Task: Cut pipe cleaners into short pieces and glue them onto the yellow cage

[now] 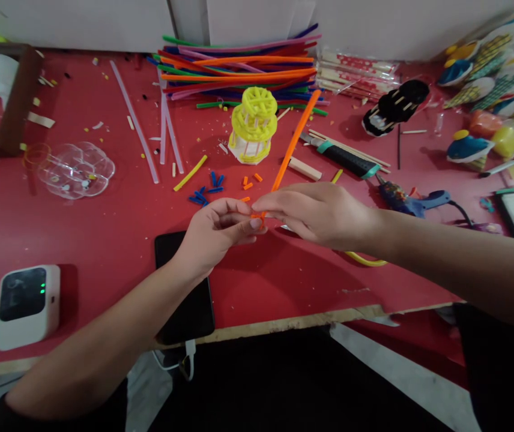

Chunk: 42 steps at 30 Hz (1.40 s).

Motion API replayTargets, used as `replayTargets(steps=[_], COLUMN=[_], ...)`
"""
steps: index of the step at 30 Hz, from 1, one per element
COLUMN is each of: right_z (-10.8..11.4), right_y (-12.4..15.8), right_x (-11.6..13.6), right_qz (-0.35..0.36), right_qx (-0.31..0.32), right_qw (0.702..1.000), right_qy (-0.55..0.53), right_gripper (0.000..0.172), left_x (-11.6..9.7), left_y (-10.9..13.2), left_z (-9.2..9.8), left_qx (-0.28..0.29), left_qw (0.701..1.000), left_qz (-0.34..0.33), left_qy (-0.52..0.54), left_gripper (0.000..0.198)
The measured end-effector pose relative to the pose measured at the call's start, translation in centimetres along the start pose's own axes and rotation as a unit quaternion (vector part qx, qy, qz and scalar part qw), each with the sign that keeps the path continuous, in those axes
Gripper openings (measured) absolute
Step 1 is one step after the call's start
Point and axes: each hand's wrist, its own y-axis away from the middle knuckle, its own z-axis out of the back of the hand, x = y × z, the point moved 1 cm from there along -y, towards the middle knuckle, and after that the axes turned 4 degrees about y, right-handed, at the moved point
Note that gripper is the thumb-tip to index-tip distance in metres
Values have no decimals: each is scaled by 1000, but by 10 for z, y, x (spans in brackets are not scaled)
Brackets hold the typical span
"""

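Observation:
My left hand (214, 234) and my right hand (317, 213) meet over the red table (104, 240), both pinching the near end of a long orange straw (293, 141) that slants away to the upper right. Fingers of both hands are closed on a small orange bent piece at that end. Short orange pieces (250, 181) and blue pieces (207, 191) lie just beyond my hands. A yellow round straw tower (253, 125) stands behind them.
A pile of coloured straws (239, 75) lies at the back. A utility knife (344, 157) and blue glue gun (412, 201) sit right. A black phone (185, 300) is under my left wrist, a white device (27, 306) at left, a clear dish (74, 171) farther left.

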Motion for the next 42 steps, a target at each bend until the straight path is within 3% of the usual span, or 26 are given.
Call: replayTargets(steps=[3,6,9,14,20,23,29,34,38,40,42], right_z=[0,-1,-2,-8,-8,-7,-13,-20,-8,4,14], right_y=[-4,-3,0,1,-4,-5,-2,-1,18,37,63], right_x=[1,1,1,-4,0,3,-3,-2,0,-5,-17], right_qz=[49,124,136,140,111,104,169,139,65,13,-34], right_qx=[6,-81,-145,-100,-32,-49,-111,-136,-159,-130,-53], right_qw=[999,987,974,980,989,988,971,974,977,976,974], right_qy=[0,58,105,103,94,107,131,114,129,176,218], right_gripper=[38,31,28,41,31,29,24,25,24,17,16], left_x=[2,3,4,3,3,3,4,3,1,1,1], left_y=[-1,-2,-4,-5,-4,-4,-5,-4,0,2,3], left_z=[0,-1,0,1,1,2,3,2,0,-2,-3], left_qx=[10,-1,-16,-6,-4,0,3,-18,-44,-46,-47], left_qw=[1000,999,997,997,998,998,997,992,988,988,988], left_qz=[-12,-52,-77,-69,-57,-56,-71,-123,-139,-140,-139], left_qy=[1,6,23,30,30,42,13,-20,-43,-43,-49], left_gripper=[41,41,42,40,44,43,42,41,41,42,42])
